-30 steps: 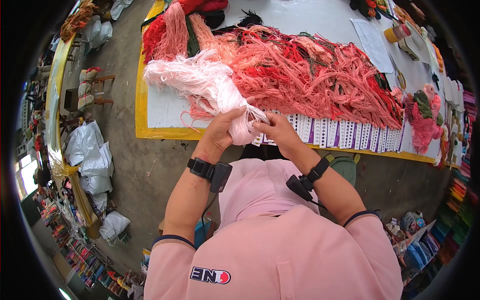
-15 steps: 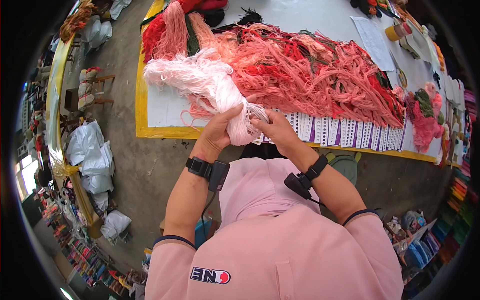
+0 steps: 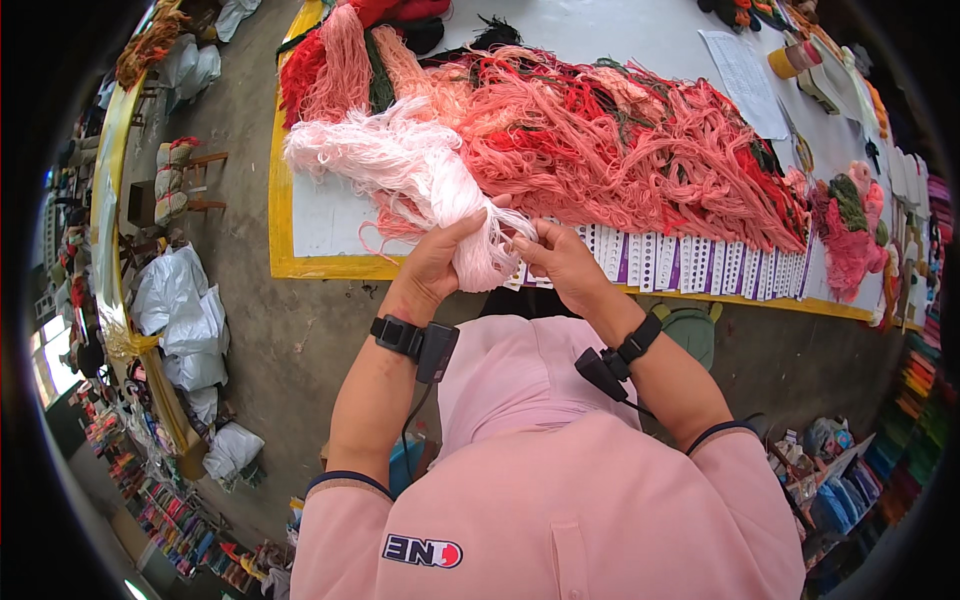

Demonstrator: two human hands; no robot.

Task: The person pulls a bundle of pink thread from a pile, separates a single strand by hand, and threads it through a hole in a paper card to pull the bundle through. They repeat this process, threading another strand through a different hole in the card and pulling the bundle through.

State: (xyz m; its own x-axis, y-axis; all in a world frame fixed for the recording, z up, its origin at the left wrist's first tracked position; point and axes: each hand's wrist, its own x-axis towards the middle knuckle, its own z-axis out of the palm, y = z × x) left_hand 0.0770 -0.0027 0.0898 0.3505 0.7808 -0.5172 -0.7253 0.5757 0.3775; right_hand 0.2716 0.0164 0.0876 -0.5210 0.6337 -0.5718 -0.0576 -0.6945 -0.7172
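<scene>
At the lower edge, shirt: pink short-sleeved cloth [image 3: 640, 500] with dark blue trim at the sleeves.
Wrists: a black strapped device [image 3: 420, 342] sits on the left one, another black strapped device [image 3: 612, 362] on the right.
Left hand: the left hand [image 3: 432, 258] has its grip closed around the gathered lower end of a skein of pale pink yarn [image 3: 445, 190].
Right hand: the right hand [image 3: 568, 262] brings thumb and forefinger together, its grip pinching loose strands at the skein's right side.
Skein: at the near left of the desk, its narrow end between both hands, its loose end fanned toward the left.
Desk: a white top with a yellow border [image 3: 345, 268].
Cards: white strips with rows of round holes [image 3: 690, 262] line the near edge, right of the hands.
Heap: a tangled mass of coral and red yarn [image 3: 600, 140], streaked with dark green, spreads behind the skein and cards.
Far right of the desk: a white paper sheet [image 3: 745, 85] lies near a red-and-yellow spool [image 3: 795, 60].
Left floor: white plastic bags [image 3: 180, 305], well apart from the desk.
</scene>
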